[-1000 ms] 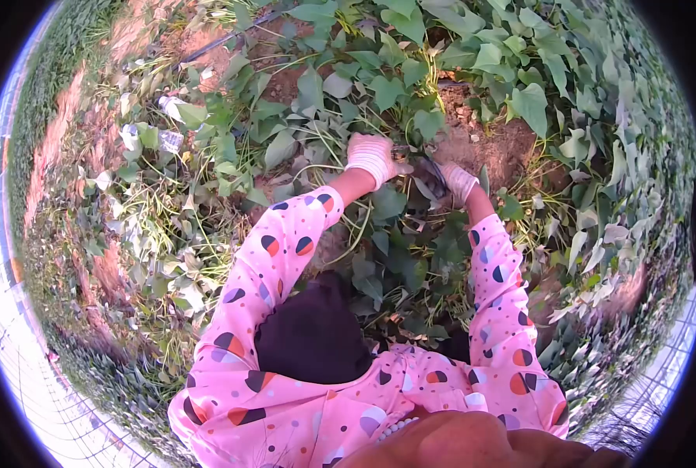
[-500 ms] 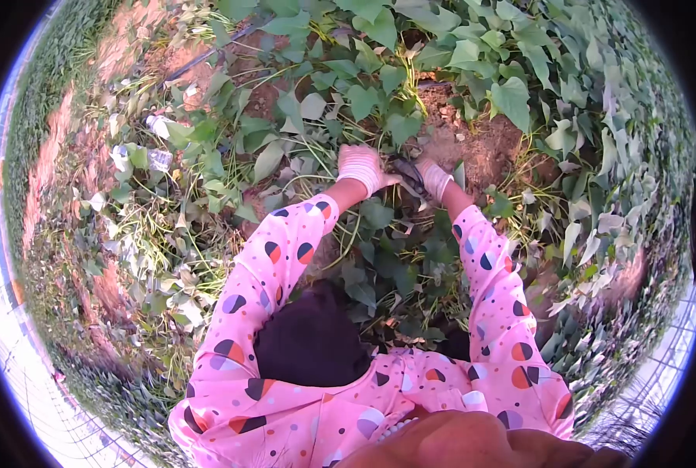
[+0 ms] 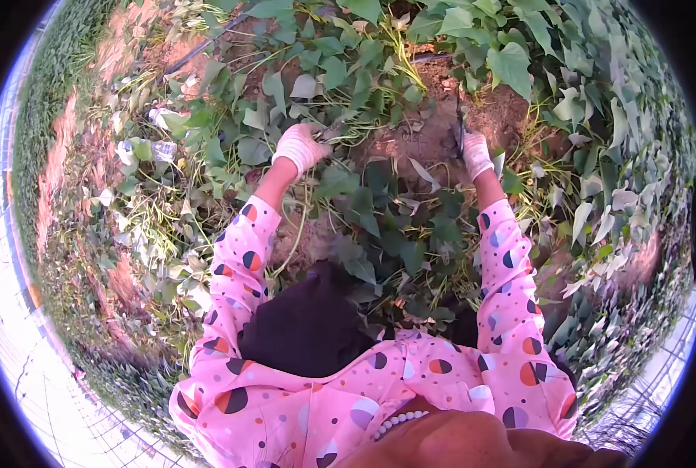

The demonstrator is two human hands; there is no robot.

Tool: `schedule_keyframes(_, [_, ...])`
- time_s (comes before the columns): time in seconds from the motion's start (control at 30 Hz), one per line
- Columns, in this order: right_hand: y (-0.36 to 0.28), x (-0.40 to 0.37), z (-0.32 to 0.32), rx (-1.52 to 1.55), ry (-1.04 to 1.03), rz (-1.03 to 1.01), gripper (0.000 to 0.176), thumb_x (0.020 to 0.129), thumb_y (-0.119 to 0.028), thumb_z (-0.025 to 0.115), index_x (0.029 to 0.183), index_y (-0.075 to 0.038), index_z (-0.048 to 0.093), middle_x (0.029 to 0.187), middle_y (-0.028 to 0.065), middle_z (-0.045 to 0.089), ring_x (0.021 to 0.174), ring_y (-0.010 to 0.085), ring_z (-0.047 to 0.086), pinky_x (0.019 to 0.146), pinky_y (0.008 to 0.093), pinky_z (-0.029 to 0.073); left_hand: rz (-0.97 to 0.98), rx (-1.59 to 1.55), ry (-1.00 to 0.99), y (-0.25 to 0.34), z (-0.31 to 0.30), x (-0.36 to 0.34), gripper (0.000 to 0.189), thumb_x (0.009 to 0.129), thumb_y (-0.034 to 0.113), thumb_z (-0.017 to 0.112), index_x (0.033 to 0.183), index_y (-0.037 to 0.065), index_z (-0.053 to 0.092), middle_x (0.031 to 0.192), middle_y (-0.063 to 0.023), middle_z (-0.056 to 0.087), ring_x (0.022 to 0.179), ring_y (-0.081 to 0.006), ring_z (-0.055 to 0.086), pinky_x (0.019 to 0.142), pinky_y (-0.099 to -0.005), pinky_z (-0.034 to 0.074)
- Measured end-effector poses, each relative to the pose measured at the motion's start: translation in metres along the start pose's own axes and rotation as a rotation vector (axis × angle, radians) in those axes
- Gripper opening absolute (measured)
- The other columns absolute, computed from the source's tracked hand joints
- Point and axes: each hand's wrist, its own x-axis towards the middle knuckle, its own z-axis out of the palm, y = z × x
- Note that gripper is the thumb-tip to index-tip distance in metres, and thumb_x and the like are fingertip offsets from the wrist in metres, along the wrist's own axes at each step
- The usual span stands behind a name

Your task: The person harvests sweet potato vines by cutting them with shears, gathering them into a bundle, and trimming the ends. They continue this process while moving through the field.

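Note:
My left hand (image 3: 302, 148), in a whitish glove, is closed on a bunch of leafy green vines (image 3: 355, 125) at the left of a bare soil patch (image 3: 414, 144). My right hand (image 3: 477, 153), gloved the same way, grips a dark hand tool (image 3: 461, 117) at the right side of that patch. The tool's narrow upper part points away from me; its exact kind is hard to make out. Both hands are well apart, and the stems within my left fist are partly hidden.
Dense heart-shaped leaves (image 3: 511, 70) cover the ground ahead and to the right. Crumpled clear plastic bottles (image 3: 163, 150) lie among cut-looking stems at the left. A dark thin hose (image 3: 203, 51) runs across the soil at the upper left. My dark-clad knee (image 3: 305, 327) is below.
My hands have separated: the left moved left with the vines, and the right moved right with the tool. More bare soil shows between them.

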Motion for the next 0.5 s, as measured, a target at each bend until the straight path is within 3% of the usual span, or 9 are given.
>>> schedule_keyframes(0.03, [-0.003, -0.010, -0.015, -0.414, 0.049, -0.208, 0.027, 0.084, -0.012, 0.055, 0.111, -0.011, 0.056, 0.080, 0.0022, 0.067, 0.063, 0.0183, 0.063, 0.055, 0.0330, 0.050, 0.044, 0.113, -0.022, -0.015, 0.000, 0.000, 0.042, 0.067, 0.025, 0.063, 0.105, 0.007, 0.065, 0.079, -0.0182, 0.065, 0.075, -0.0301, 0.064, 0.071, -0.0352, 0.050])
schedule_keyframes(0.07, [-0.014, -0.024, -0.014, -0.403, 0.032, -0.207, 0.027, 0.084, -0.012, 0.055, 0.111, -0.011, 0.056, 0.080, 0.0022, 0.067, 0.063, 0.0183, 0.063, 0.055, 0.0330, 0.050, 0.004, 0.035, -0.077, -0.021, -0.012, -0.010, 0.041, 0.068, 0.024, 0.063, 0.105, 0.006, 0.065, 0.079, -0.0183, 0.065, 0.073, -0.0282, 0.063, 0.070, -0.0339, 0.050])
schedule_keyframes(0.1, [-0.022, -0.038, -0.012, -0.130, -0.114, 0.010, 0.030, 0.086, -0.012, 0.054, 0.116, -0.011, 0.054, 0.088, 0.0024, 0.067, 0.069, 0.0172, 0.064, 0.060, 0.0311, 0.050, -0.037, -0.047, -0.131, -0.028, -0.024, -0.021, 0.041, 0.068, 0.024, 0.063, 0.105, 0.005, 0.065, 0.079, -0.0184, 0.065, 0.071, -0.0263, 0.063, 0.068, -0.0327, 0.049])
schedule_keyframes(0.2, [-0.023, -0.099, 0.011, 0.239, -0.002, 0.003, 0.027, 0.089, -0.026, 0.054, 0.105, -0.004, 0.060, 0.088, 0.0101, 0.067, 0.074, 0.0207, 0.063, 0.069, 0.0315, 0.048, -0.146, -0.442, 0.328, -0.077, -0.053, -0.040, 0.040, 0.071, 0.021, 0.067, 0.102, -0.004, 0.064, 0.081, -0.0082, 0.067, 0.068, -0.0138, 0.056, 0.067, -0.0287, 0.047])
schedule_keyframes(0.27, [-0.053, -0.145, 0.006, 0.891, -0.151, 0.440, 0.045, 0.087, -0.042, 0.058, 0.090, 0.002, 0.065, 0.074, 0.0182, 0.064, 0.068, 0.0233, 0.058, 0.067, 0.0363, 0.045, -0.119, -0.684, 0.578, -0.066, -0.087, -0.069, 0.032, 0.071, 0.016, 0.069, 0.098, -0.001, 0.066, 0.084, -0.0049, 0.065, 0.071, -0.0124, 0.054, 0.069, -0.0250, 0.043])
schedule_keyframes(0.3, [-0.055, -0.164, -0.005, 0.383, -0.026, 0.205, 0.050, 0.086, -0.047, 0.056, 0.088, 0.003, 0.064, 0.069, 0.0197, 0.061, 0.063, 0.0226, 0.055, 0.065, 0.0368, 0.046, -0.153, -0.740, 0.666, -0.088, -0.097, -0.069, 0.029, 0.071, 0.015, 0.069, 0.095, 0.000, 0.065, 0.083, -0.0034, 0.064, 0.072, -0.0129, 0.053, 0.070, -0.0261, 0.043])
schedule_keyframes(0.37, [-0.044, -0.199, -0.005, 0.633, 0.005, 0.390, 0.052, 0.086, -0.048, 0.056, 0.082, 0.003, 0.064, 0.068, 0.0199, 0.060, 0.061, 0.0270, 0.054, 0.065, 0.0377, 0.045, -0.141, -0.812, 0.839, -0.090, -0.115, -0.083, 0.025, 0.070, 0.014, 0.069, 0.091, 0.001, 0.064, 0.081, -0.0031, 0.063, 0.072, -0.0126, 0.052, 0.069, -0.0263, 0.042])
schedule_keyframes(0.43, [-0.034, -0.205, -0.041, 0.395, -0.157, 0.513, 0.049, 0.086, -0.047, 0.057, 0.084, 0.002, 0.064, 0.069, 0.0191, 0.061, 0.061, 0.0260, 0.052, 0.065, 0.0374, 0.045, -0.041, -1.080, 1.002, -0.073, -0.127, -0.102, 0.014, 0.070, 0.004, 0.068, 0.082, 0.001, 0.064, 0.078, -0.0048, 0.062, 0.068, -0.0155, 0.056, 0.060, -0.0281, 0.045])
schedule_keyframes(0.5, [-0.023, -0.211, -0.068, 0.489, -0.099, 0.501, 0.046, 0.087, -0.045, 0.056, 0.091, -0.001, 0.064, 0.075, 0.0207, 0.062, 0.065, 0.0303, 0.056, 0.068, 0.0390, 0.045, -0.019, -1.276, 1.095, -0.078, -0.137, -0.114, 0.011, 0.071, 0.001, 0.064, 0.081, -0.004, 0.063, 0.076, -0.0097, 0.062, 0.063, -0.0201, 0.060, 0.056, -0.0327, 0.053])
